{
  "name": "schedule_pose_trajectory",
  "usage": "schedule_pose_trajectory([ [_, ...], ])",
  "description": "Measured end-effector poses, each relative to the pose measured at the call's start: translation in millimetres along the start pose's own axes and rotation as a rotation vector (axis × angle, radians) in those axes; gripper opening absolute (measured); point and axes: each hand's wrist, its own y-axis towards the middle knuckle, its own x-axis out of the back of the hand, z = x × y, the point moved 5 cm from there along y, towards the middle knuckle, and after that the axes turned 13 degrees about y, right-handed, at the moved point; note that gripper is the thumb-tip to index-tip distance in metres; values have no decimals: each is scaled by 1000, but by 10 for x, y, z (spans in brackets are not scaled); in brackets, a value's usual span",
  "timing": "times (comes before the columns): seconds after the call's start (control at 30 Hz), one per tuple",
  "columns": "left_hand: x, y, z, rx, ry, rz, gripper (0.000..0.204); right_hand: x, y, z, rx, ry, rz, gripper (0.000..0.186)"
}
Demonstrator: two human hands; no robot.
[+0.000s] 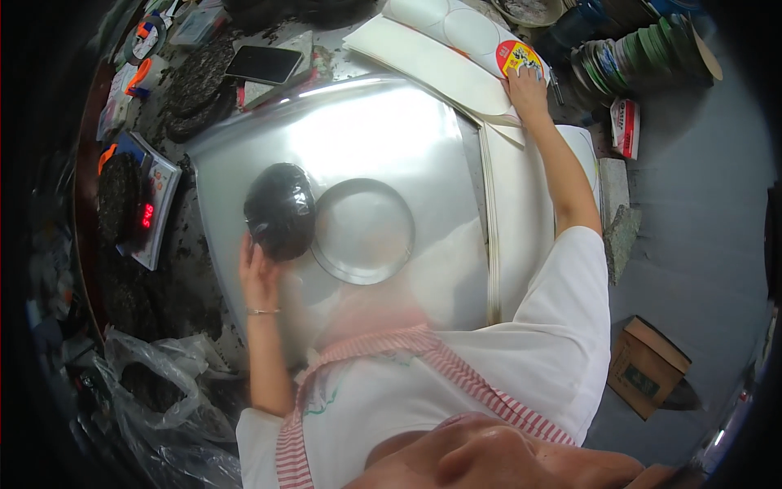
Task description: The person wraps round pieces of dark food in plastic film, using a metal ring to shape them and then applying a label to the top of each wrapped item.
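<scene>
My left hand is at the lower left edge of a dark round cake wrapped in shiny clear film, its fingers closed on the rim. Right beside the cake, a shallow round metal ring or tray lies on a large clear plastic sheet. My right arm stretches far up and to the right. There my right hand rests its outstretched fingers on the lower part of a round red and yellow label, at the end of pale sheets with circle outlines.
At left, a scale with a red display carries another dark cake. More dark cakes lie near a phone. A plastic bag is at lower left. Stacked green-edged discs stand upper right; a cardboard box sits lower right.
</scene>
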Motion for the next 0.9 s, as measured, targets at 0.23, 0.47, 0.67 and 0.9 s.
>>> schedule_pose_trajectory([
  [0.23,8,-121,-122,18,-65,87,51,-433,225,-264,369,237,239,23],
  [0.47,199,-199,-165,108,-108,145,51,-375,215,-182,109,206,198,22],
  [0.67,195,-235,-78,118,-46,208,54,-368,222,-222,332,107,255,21],
  [0.9,126,-252,-109,97,-58,251,54,-392,182,-435,36,265,157,24],
])
